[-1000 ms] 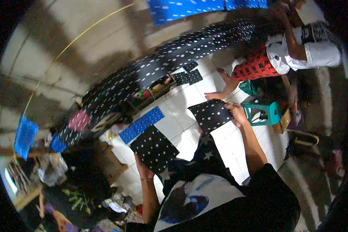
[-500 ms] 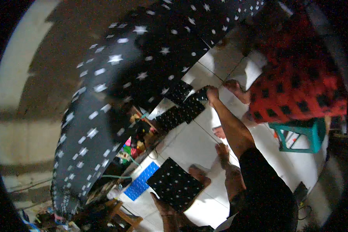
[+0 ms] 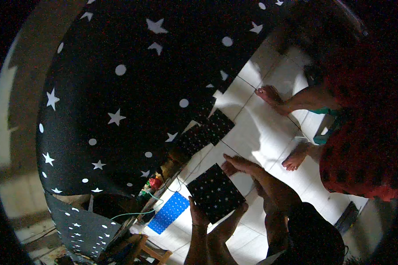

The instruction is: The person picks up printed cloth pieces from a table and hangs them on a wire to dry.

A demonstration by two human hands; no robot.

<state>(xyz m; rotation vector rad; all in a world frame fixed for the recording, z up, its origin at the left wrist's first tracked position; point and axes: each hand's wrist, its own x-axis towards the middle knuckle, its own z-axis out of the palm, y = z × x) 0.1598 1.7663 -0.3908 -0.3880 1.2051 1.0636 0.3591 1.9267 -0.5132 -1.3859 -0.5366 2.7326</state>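
Black fabric square, small white-star print, left fingers pinching its near edge, right fingers spread

black cloth square, pale stars, flat, cornerwise, in left hand

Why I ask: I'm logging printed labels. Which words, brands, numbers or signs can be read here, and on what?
None can be read.
The black star-print fabric square at the left hand and the large black fabric sheet show pattern only.
The blue fabric piece shows small white marks, no readable text.
The small colourful items by the sheet's edge are too small and blurred to tell.
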